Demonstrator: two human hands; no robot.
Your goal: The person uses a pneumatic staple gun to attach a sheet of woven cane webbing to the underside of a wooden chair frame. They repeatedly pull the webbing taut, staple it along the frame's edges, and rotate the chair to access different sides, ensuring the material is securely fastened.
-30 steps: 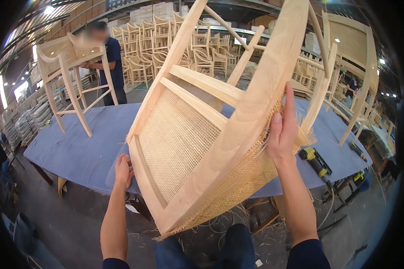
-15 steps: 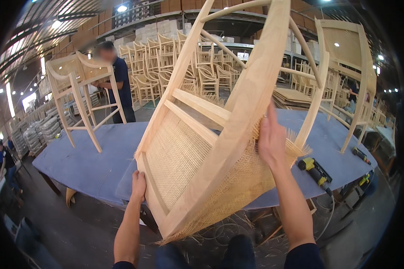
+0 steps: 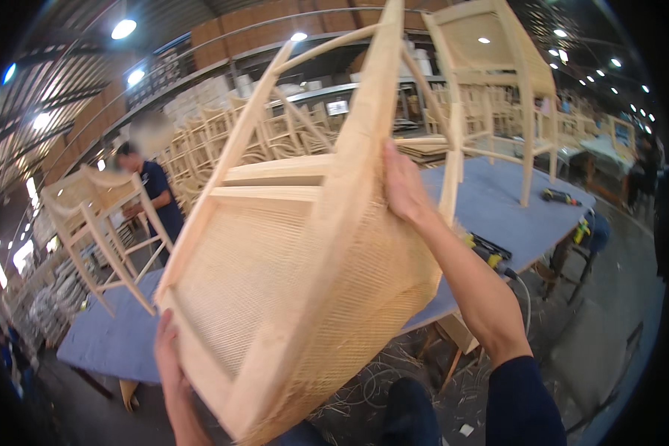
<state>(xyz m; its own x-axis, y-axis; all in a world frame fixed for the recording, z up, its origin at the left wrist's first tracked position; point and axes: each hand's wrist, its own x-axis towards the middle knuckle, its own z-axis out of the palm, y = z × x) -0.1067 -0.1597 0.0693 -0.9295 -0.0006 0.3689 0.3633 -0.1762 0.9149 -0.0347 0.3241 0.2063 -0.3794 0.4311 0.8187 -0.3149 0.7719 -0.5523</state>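
— Pale wood and woven cane fill most of what we see: the chair (image 3: 305, 245) is up off the worktop (image 3: 498, 215), tilted on its side in front of us, legs pointing away and up.

— How far along do we judge it?

— The seat weaving looks complete across the frame, but loose cane ends fringe the lower right edge, so trimming seems left to do. Offcuts litter the floor (image 3: 394, 372) under us.

— And our grip?

— Our right hand (image 3: 403, 186) is closed on the upright rail near the top, fingers wrapped behind it, thumb side toward us. Our left hand (image 3: 172, 372) cups the lower corner of the seat frame from underneath; its fingers curl over the edge, so we count it as holding the chair too, though the palm is partly hidden.

— What else is around?

— A power tool (image 3: 487, 249) lies on the blue worktop just behind our right forearm, another chair (image 3: 498, 89) stands farther back, and a person in dark blue (image 3: 156, 197) handles a bare chair frame (image 3: 97, 230) on the left.
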